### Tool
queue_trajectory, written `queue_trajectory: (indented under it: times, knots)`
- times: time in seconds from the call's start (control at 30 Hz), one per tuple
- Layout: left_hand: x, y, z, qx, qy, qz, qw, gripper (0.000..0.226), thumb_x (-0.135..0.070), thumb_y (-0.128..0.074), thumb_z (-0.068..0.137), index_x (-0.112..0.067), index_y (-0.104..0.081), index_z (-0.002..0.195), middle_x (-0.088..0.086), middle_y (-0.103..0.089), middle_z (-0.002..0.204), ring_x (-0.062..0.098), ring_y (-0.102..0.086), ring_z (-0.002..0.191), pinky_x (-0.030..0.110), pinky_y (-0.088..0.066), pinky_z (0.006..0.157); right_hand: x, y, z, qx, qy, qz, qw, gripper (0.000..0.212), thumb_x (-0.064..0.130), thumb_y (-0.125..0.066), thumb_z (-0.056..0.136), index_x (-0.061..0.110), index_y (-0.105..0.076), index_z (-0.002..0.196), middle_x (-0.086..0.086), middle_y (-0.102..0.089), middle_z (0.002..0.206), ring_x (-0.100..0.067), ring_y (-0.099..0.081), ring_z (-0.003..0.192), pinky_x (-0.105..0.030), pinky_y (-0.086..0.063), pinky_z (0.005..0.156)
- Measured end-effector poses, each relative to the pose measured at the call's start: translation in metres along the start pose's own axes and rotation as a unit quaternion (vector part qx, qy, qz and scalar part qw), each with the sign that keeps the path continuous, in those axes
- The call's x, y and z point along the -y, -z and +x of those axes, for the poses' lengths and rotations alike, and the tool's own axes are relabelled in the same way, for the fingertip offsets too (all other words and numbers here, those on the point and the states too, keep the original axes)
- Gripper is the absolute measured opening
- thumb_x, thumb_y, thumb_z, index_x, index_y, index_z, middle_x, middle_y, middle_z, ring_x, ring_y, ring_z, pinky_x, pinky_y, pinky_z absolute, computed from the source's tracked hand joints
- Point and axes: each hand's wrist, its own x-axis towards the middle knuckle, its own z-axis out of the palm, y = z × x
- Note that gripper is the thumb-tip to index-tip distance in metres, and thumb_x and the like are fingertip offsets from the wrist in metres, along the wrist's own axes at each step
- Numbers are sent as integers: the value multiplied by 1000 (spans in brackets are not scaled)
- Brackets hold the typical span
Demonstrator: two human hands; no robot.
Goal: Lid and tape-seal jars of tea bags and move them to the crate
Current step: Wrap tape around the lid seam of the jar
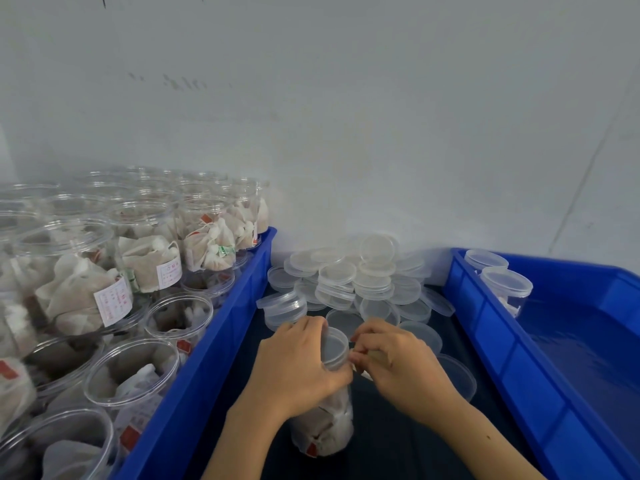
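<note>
Left blue crate [221,341] fills the lower left of the frame, packed with open clear jars of tea bags [104,271], some stacked. Right blue crate [519,358] at the right edge, holding two lidded jars [505,285] in its upper corner. Loose pile of clear lids [353,278] at centre, against the wall, on the dark table [398,427]. Working jar [325,420] at bottom centre between the crates: clear plastic, lid on [335,344], tea bags inside, red tag near base. Left hand [294,368] wraps around the jar's upper part. Right hand [394,362] has fingers curled at the lid rim, pinching something small; what it is, cannot tell.
</note>
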Motion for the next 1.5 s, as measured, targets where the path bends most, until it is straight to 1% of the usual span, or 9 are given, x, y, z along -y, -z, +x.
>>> queue_trajectory:
  times: [0.1,0.27,0.5,0.63,0.73,0.87,1.07,1.3,1.5]
  knots:
    - [-1,-6,-2,-19,3,12,1000,68,-76,-47,78,-33,-41,129,-18,-50,128,5,-45,110,25,-39,86,-2,1,-3,2,10,-24,1000,21,36,-54,96,22,-66,86,21,-54,108,-9,-60,87,-35,-51,78]
    - [-6,-14,-3,-60,7,39,997,71,-79,-40,74,-34,-42,129,-19,-51,126,5,-46,110,24,-34,78,-3,2,-9,-15,35,-80,996,20,34,-49,97,25,-68,96,20,-53,110,-9,-61,80,-28,-52,69]
    - [-7,-16,-5,-58,-2,33,998,81,-82,-34,65,-35,-42,130,-22,-50,128,5,-46,111,24,-36,79,1,0,-16,-38,29,-116,992,22,36,-50,95,26,-69,89,19,-53,102,-8,-58,73,-23,-48,59]
    - [-18,-17,-2,-54,2,59,997,69,-75,-47,72,-33,-46,126,-19,-53,125,8,-47,108,25,-30,73,2,-3,-17,-38,-18,-143,989,17,26,-49,94,27,-66,93,18,-50,109,-9,-57,73,-23,-46,59]
    - [-26,-20,1,-57,6,77,995,67,-76,-47,74,-30,-48,122,-16,-56,121,11,-49,105,26,-29,71,2,-8,-17,-43,-63,-154,985,14,22,-50,93,27,-63,96,16,-49,112,-7,-50,71,-21,-39,57]
    - [-32,-23,4,-56,10,91,994,69,-77,-47,75,-27,-50,122,-13,-57,121,13,-49,105,27,-29,70,3,-17,-20,-66,-98,-163,979,12,20,-51,91,27,-60,95,14,-47,111,-9,-58,79,-24,-49,61]
    - [-35,-23,5,-50,-7,109,993,67,-75,-45,78,-25,-50,123,-12,-57,122,13,-49,105,26,-30,71,-4,-18,-19,-86,-106,-150,979,14,24,-48,95,25,-61,90,16,-46,109,-8,-52,66,-24,-48,58]
    - [-35,-24,3,-45,-34,140,988,65,-74,-43,80,-25,-48,121,-11,-55,121,15,-48,104,26,-30,70,-9,-13,-13,-58,-98,-161,980,14,22,-49,93,25,-62,95,15,-46,111,-11,-57,70,-21,-42,56]
    - [-33,-26,7,-45,-33,147,988,68,-72,-46,80,-23,-47,126,-9,-54,124,16,-49,107,27,-30,71,-11,-15,-5,-63,-102,-166,979,15,22,-48,95,24,-63,96,15,-46,112,-11,-58,72,-23,-47,60]
